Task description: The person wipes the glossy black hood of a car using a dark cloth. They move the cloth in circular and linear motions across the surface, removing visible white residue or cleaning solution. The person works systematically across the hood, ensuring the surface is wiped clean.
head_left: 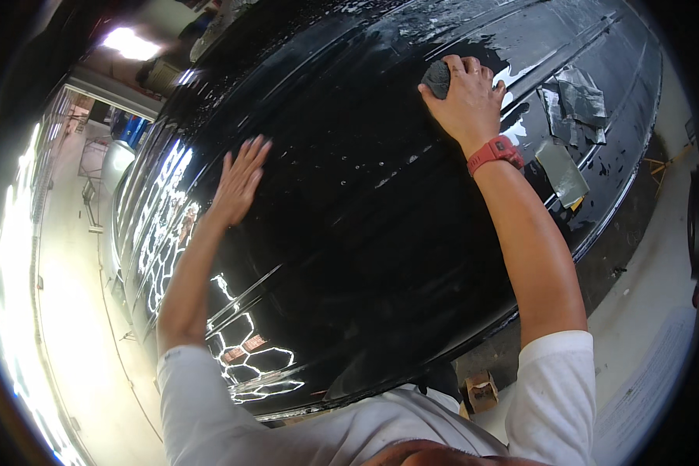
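A large, glossy black car body panel (349,256) spreads out in front of me, wet with droplets and streaks. My right hand (474,105), with a red watch at the wrist, presses a small dark round pad (436,80) against the panel's far right part; thumb and fingers grip its edge. Over the left part of the panel is my left hand (239,185), empty, its fingers stretched out and slightly blurred. Whether its palm touches the surface I cannot tell. To the right of my right hand lie crumpled dark grey sheets (584,97) and a flatter grey-green sheet (563,172).
Water pools around the sheets at the panel's right side. A small open cardboard box (481,391) sits on the floor beyond the near edge. Pale floor (78,256) runs along the left, with a metal stand (92,203). A bright lamp (130,44) shines at upper left.
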